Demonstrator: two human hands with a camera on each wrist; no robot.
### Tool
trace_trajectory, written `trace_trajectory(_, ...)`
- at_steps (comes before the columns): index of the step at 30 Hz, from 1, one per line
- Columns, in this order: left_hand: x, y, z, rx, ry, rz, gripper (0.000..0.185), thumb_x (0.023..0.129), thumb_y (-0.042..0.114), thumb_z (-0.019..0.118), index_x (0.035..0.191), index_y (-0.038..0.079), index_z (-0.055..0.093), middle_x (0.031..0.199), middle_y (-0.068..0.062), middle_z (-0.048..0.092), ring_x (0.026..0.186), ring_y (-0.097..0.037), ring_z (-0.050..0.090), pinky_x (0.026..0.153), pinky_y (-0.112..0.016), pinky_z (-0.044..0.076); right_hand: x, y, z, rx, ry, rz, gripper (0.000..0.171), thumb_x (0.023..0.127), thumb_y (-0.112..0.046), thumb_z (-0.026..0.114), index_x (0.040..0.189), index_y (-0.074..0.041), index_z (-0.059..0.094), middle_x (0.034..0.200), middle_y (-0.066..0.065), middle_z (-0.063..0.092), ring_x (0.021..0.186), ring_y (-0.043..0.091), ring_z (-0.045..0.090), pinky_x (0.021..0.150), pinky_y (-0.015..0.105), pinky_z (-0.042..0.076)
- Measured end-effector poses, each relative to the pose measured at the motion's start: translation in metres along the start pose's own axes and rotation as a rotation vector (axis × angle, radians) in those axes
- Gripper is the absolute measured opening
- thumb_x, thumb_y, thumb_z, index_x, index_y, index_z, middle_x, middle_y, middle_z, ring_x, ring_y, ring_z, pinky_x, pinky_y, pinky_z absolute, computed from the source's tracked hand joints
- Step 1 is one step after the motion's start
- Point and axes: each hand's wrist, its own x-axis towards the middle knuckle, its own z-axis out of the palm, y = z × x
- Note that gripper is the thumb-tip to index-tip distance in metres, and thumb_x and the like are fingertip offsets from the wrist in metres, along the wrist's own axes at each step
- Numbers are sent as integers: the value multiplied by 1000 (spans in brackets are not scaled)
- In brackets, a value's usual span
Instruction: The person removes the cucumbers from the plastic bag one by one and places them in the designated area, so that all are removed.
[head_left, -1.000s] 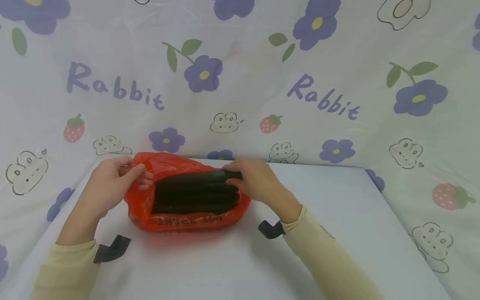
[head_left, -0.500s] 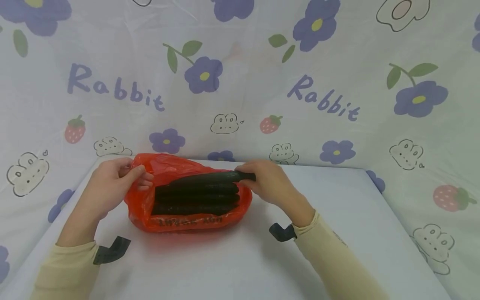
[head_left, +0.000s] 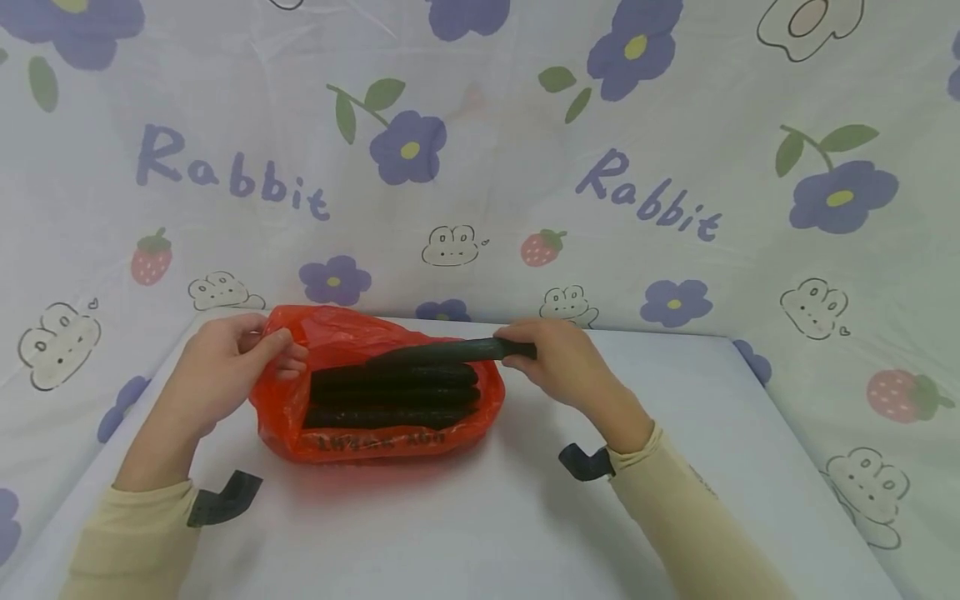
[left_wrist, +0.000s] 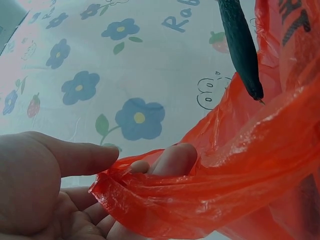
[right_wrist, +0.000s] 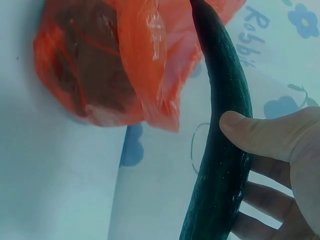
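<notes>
An orange-red plastic bag (head_left: 375, 437) lies open on the white table (head_left: 465, 517), with dark green cucumbers (head_left: 390, 396) lying lengthwise inside it. My left hand (head_left: 243, 358) pinches the bag's left rim (left_wrist: 165, 192) between thumb and fingers. My right hand (head_left: 558, 362) grips the right end of one cucumber (head_left: 442, 352), which is lifted and half drawn out over the bag's right rim. In the right wrist view that cucumber (right_wrist: 225, 130) runs under my thumb, its far end still in the bag (right_wrist: 100, 70). Its tip (left_wrist: 242, 50) shows above the rim in the left wrist view.
A cloth printed with purple flowers, strawberries, rabbits and the word "Rabbit" (head_left: 645, 200) hangs behind and beside the table. The table's right edge (head_left: 810, 450) slopes away at the right. Black wrist-camera straps (head_left: 585, 462) sit on both cream sleeves.
My right hand has drawn the top cucumber to the right, partway out of the bag. The left hand has kept its hold on the bag's rim.
</notes>
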Motion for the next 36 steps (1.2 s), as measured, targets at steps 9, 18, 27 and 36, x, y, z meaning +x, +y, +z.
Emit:
trace_trajectory(9,0,1,-1,7,6,-2,46,115,25,58,146,-8,57,112,-16,78,101,-28,79,94,-35,59,-9,16,-5,11,20,37,40,94,-8,87,133,-13,79,118,3,77,103,25,69,97,47,60)
trace_trajectory(18,1,0,-2,-7,3,-5,47,115,24,58,147,-9,56,113,-17,78,101,-28,79,92,-29,59,-13,28,-7,-11,37,23,39,93,-8,87,132,-10,79,113,6,76,100,27,68,95,47,60)
trace_trajectory(27,1,0,-2,2,5,-11,43,115,25,58,143,-8,59,112,-16,78,101,-28,79,95,-34,59,-23,41,-11,-10,55,43,41,94,-8,87,133,-8,78,129,11,76,119,34,69,107,55,54)
trace_trajectory(36,1,-1,-2,7,11,-7,39,115,24,58,138,-7,62,111,-15,79,100,-28,79,92,-29,61,-30,54,-13,-9,62,53,43,94,-8,86,136,-7,76,133,13,74,122,37,69,107,56,55)
